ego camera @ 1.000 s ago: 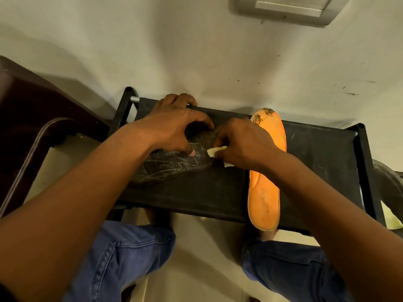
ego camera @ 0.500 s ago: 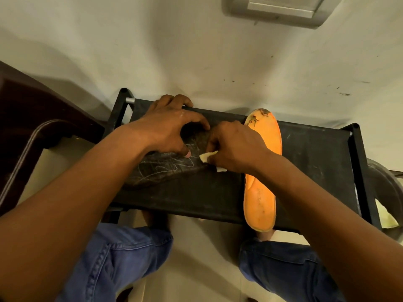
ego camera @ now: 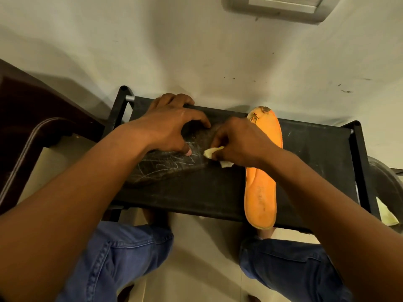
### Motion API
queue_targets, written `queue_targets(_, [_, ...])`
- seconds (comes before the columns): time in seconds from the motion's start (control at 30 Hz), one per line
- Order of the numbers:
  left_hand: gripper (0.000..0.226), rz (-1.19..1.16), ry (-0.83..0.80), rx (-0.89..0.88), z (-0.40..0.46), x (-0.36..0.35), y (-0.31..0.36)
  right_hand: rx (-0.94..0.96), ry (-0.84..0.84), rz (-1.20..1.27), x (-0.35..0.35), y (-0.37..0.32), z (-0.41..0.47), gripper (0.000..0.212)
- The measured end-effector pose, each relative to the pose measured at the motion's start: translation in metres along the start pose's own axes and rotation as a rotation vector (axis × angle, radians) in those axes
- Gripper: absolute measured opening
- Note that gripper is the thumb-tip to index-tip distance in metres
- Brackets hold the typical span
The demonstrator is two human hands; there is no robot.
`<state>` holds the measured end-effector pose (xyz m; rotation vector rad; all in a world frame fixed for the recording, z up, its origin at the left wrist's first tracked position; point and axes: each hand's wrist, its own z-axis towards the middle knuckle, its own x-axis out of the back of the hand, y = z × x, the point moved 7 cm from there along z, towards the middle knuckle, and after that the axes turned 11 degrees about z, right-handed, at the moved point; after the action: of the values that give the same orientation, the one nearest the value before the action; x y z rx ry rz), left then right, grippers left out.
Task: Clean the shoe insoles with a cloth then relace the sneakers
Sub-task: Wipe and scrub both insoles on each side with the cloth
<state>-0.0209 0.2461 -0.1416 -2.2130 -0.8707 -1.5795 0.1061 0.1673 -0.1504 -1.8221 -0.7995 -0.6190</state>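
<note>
A dark insole (ego camera: 165, 166) with pale scribbled marks lies flat on the black shelf (ego camera: 196, 195), left of centre. My left hand (ego camera: 168, 127) presses down on its far end, fingers spread over it. My right hand (ego camera: 237, 142) is bunched around a small pale yellow cloth (ego camera: 212, 152) held against the dark insole's right edge. An orange insole (ego camera: 260, 188) with a worn toe lies lengthwise on the shelf to the right, partly under my right wrist. No sneakers or laces are in view.
The shelf stands against a pale wall, with black frame posts (ego camera: 359, 162) at its ends. A dark wooden piece of furniture (ego camera: 32, 118) is on the left. A dark round object (ego camera: 386, 182) with a yellowish scrap sits at the right edge. My jeans-clad knees (ego camera: 122, 253) are below.
My right hand with the cloth has shifted a little over the dark insole's right edge; my left hand keeps holding it down. The view has drifted slightly.
</note>
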Motion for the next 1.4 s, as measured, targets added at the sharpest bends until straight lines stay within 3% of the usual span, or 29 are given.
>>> queue_targets(0.1, [0.079,0.008,0.001,-0.006,0.0,0.0,0.0,0.052,0.008,-0.154,-0.009,-0.012,-0.005,0.016])
queue_targets(0.27, [0.076,-0.012,-0.006,-0.006,0.0,0.001,0.0,-0.108,0.386,-0.243,0.039,0.014,-0.008,0.015])
queue_targets(0.37, [0.076,-0.029,-0.009,-0.009,-0.001,0.0,-0.001,-0.206,0.47,-0.055,0.06,0.039,-0.007,0.011])
queue_targets(0.47, [0.077,-0.033,-0.005,-0.013,0.0,-0.001,-0.001,-0.171,0.544,0.163,0.079,0.047,-0.009,0.014])
queue_targets(0.77, [0.076,-0.019,-0.009,-0.007,0.001,-0.001,-0.001,-0.119,0.326,0.11,0.039,0.031,0.002,0.009])
queue_targets(0.93, [0.077,-0.001,-0.002,-0.004,0.001,0.0,0.0,0.018,0.068,-0.001,0.0,0.003,0.002,0.012])
queue_targets(1.03, [0.079,-0.004,-0.009,-0.004,0.001,0.0,0.0,0.081,0.183,-0.142,-0.003,-0.009,-0.002,0.014])
queue_targets(1.2, [0.084,0.017,-0.012,-0.004,0.002,-0.001,0.001,0.119,0.397,-0.061,0.001,-0.012,-0.006,0.012])
queue_targets(1.3, [0.085,0.021,-0.024,0.0,0.001,-0.001,0.001,0.129,0.361,-0.064,-0.001,-0.014,0.001,0.012])
queue_targets(1.4, [0.083,0.005,-0.023,-0.005,-0.001,-0.001,0.0,0.096,0.212,-0.12,0.003,-0.009,0.008,0.014])
